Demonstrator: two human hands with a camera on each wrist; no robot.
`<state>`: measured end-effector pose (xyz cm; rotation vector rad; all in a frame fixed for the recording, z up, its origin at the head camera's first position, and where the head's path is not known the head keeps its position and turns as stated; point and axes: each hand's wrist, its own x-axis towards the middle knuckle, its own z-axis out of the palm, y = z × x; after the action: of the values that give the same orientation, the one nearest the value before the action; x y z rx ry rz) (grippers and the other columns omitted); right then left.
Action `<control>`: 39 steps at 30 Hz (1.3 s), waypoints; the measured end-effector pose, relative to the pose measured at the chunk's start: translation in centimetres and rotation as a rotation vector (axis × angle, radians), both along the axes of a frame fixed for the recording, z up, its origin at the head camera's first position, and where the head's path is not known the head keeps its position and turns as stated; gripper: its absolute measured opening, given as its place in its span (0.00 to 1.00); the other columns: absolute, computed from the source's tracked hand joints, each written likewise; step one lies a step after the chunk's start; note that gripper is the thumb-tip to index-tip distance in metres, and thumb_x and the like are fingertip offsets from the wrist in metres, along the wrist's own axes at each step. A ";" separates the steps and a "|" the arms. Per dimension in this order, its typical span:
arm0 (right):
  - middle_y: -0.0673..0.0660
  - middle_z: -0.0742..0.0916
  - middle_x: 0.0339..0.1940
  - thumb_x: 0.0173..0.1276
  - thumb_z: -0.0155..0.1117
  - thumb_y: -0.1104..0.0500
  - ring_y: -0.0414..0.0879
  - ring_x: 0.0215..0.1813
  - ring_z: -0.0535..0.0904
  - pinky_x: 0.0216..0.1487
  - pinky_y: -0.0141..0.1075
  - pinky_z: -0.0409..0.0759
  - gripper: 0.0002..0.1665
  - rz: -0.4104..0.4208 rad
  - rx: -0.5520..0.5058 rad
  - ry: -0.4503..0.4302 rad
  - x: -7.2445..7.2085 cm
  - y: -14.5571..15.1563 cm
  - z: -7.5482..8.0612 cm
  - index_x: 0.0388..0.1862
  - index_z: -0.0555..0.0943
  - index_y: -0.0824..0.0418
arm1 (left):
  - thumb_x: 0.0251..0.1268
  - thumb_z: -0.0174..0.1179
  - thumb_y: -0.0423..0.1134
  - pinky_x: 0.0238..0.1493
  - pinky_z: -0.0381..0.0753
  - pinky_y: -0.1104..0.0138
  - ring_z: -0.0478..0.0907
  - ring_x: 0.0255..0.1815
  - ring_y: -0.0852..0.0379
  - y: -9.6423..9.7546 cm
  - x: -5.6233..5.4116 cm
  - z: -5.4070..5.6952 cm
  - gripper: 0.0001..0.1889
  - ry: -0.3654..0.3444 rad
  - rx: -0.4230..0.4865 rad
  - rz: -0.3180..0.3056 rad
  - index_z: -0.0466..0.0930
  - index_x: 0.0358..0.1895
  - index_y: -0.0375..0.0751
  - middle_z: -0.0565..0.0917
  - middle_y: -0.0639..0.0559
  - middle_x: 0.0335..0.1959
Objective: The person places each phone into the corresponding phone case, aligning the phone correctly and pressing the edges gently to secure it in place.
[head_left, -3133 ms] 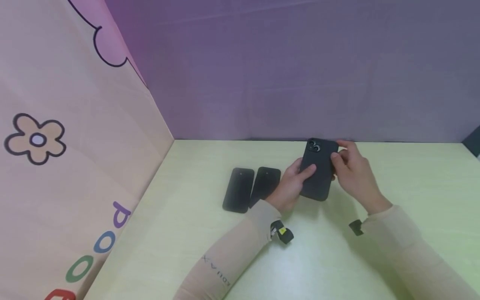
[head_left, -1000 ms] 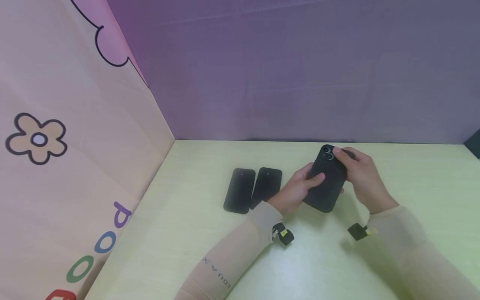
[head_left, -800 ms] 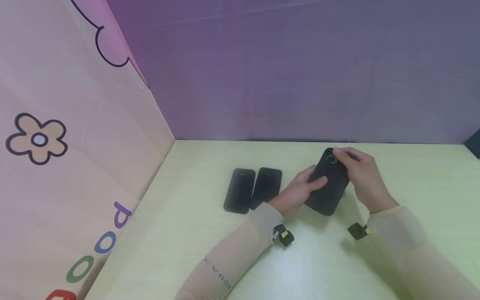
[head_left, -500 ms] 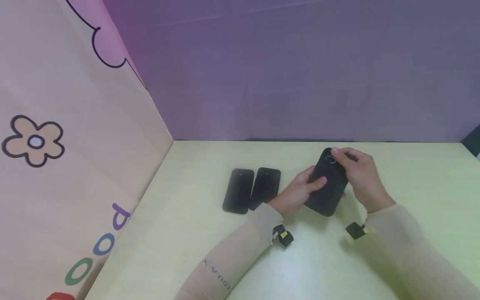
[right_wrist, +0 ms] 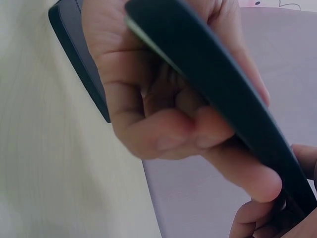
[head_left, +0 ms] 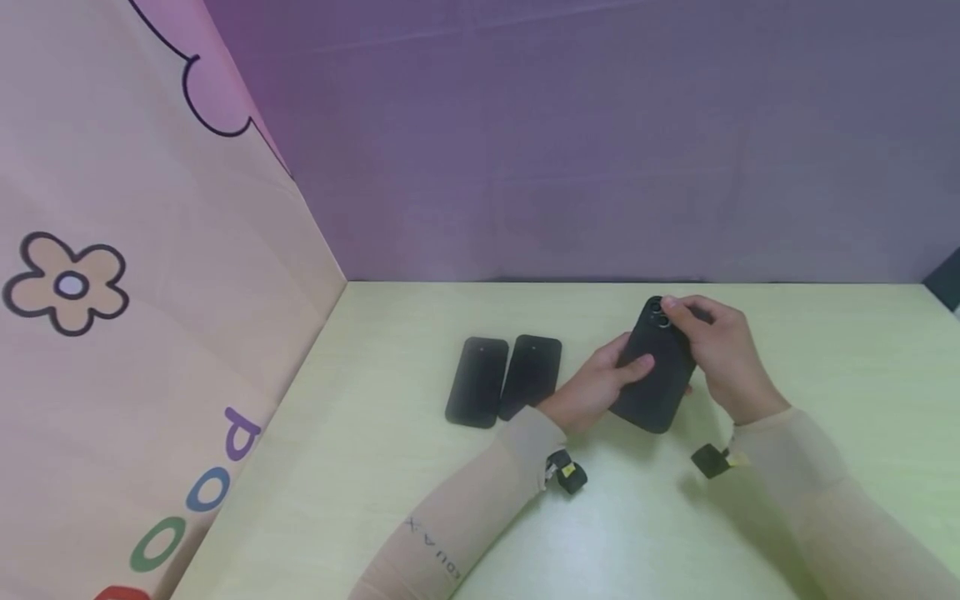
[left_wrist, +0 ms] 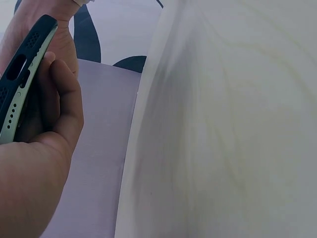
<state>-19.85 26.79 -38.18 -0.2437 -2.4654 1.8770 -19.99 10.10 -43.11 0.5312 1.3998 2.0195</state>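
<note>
A phone in a black case (head_left: 654, 383) is held above the table, its camera side up. My left hand (head_left: 592, 383) grips its left side, thumb across the back and fingers curled underneath. My right hand (head_left: 718, 350) pinches the upper right corner, with the thumb beside the camera lenses. In the left wrist view, a light green phone edge (left_wrist: 13, 111) with small holes shows out of line with the dark case (left_wrist: 30, 47). The left fingers (right_wrist: 173, 134) curl under the case in the right wrist view. The screen side is hidden in the head view.
Two dark phones, one on the left (head_left: 477, 382) and one on the right (head_left: 534, 371), lie side by side on the pale table (head_left: 390, 333), left of my hands. My left wrist partly overlaps the nearer one. A purple backdrop (head_left: 600, 150) stands along the far edge.
Over three seconds the phone has shifted right and slightly nearer and leans more. My right thumb has moved from its right edge to the camera corner. The last half second shows almost no movement.
</note>
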 end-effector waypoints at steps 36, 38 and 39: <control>0.40 0.78 0.33 0.62 0.59 0.36 0.40 0.43 0.68 0.49 0.35 0.63 0.26 -0.046 -0.027 -0.018 0.3 -0.4 0.4 0.41 0.77 0.57 | 0.73 0.45 0.43 0.43 0.84 0.53 0.79 0.53 0.37 0.0 0.2 -0.2 0.20 0.002 0.012 -0.055 0.65 0.66 0.58 0.76 0.25 0.54; 0.41 0.78 0.33 0.62 0.59 0.36 0.40 0.44 0.68 0.49 0.35 0.62 0.26 -0.050 -0.022 -0.017 0.3 -0.4 0.3 0.40 0.77 0.57 | 0.73 0.45 0.43 0.43 0.84 0.53 0.79 0.53 0.37 0.0 0.2 -0.2 0.20 0.002 0.008 -0.054 0.65 0.66 0.58 0.76 0.25 0.54; 0.41 0.78 0.33 0.62 0.59 0.36 0.40 0.44 0.67 0.50 0.36 0.62 0.26 -0.052 -0.017 -0.016 0.3 -0.4 0.3 0.40 0.77 0.57 | 0.73 0.45 0.43 0.43 0.84 0.53 0.79 0.53 0.37 0.0 0.2 -0.2 0.20 0.003 0.007 -0.054 0.65 0.66 0.58 0.76 0.25 0.55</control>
<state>-19.56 26.40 -37.84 -0.3213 -2.4290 1.8841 -19.76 10.12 -43.28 0.5694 1.3658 1.9820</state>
